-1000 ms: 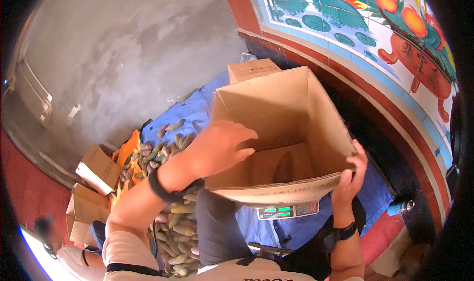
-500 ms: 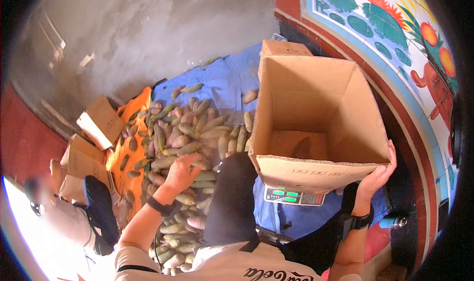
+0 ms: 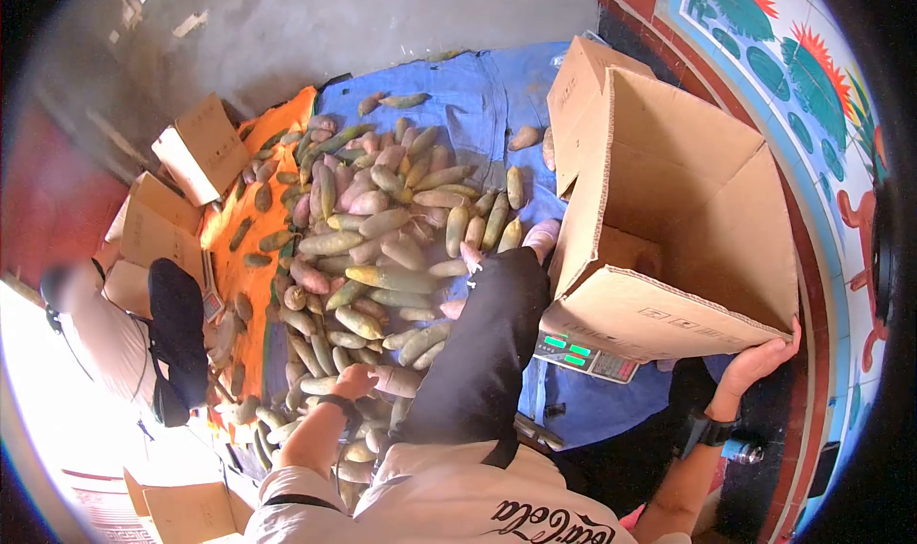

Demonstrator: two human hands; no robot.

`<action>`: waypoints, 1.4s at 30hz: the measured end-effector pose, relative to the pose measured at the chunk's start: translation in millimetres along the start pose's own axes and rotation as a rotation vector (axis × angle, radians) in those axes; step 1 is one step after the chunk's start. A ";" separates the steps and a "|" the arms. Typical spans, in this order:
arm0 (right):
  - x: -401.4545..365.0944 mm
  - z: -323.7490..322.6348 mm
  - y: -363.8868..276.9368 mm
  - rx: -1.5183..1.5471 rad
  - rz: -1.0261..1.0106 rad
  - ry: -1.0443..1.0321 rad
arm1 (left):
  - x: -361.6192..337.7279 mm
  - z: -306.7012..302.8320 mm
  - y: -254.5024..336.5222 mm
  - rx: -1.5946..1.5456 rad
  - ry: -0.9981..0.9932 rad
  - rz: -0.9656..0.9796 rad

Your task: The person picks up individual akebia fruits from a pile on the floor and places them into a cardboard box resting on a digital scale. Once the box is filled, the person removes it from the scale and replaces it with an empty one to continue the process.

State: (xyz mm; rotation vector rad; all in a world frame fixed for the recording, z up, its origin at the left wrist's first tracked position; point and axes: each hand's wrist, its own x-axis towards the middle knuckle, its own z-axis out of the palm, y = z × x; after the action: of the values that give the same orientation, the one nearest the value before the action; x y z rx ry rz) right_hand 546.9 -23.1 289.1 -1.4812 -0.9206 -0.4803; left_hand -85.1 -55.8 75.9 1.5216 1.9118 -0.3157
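Note:
A large pile of green and pinkish radishes (image 3: 382,248) covers the blue sheet. Low in the pile, my left hand (image 3: 355,382) is closed round the end of a pinkish radish (image 3: 396,381). My right hand (image 3: 759,361) grips the near right corner of a large open cardboard box (image 3: 697,191). The box rests on a digital scale (image 3: 585,357) with lit green displays. A brown shape at the bottom of the box is partly hidden by its near wall.
Another person (image 3: 115,334) is at the left, beside cardboard boxes (image 3: 158,219) and an orange sheet (image 3: 244,277) with more radishes. A further open box (image 3: 186,511) stands at the lower left. A bottle (image 3: 743,451) lies near my right wrist.
My left hand has moved down the pile, from open above the radishes to closed on one. My right hand still holds the box edge. The whole view has shifted.

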 end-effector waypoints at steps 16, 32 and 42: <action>3.0 -19.1 2.0 -0.077 -0.095 -0.149 | 22.7 46.8 15.3 0.012 0.006 -0.010; -3.5 -14.7 11.1 -0.249 -0.122 -0.110 | 58.9 46.4 43.4 -0.033 -0.103 -0.050; -4.1 -12.5 11.2 -0.257 -0.158 -0.099 | 58.2 45.4 43.1 -0.106 -0.108 -0.075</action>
State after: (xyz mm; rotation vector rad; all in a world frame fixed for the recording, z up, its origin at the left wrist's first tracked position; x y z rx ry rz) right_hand 556.0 -35.2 280.7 -1.6831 -1.0905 -0.6656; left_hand -35.0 -23.9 14.4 1.3401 1.8736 -0.3180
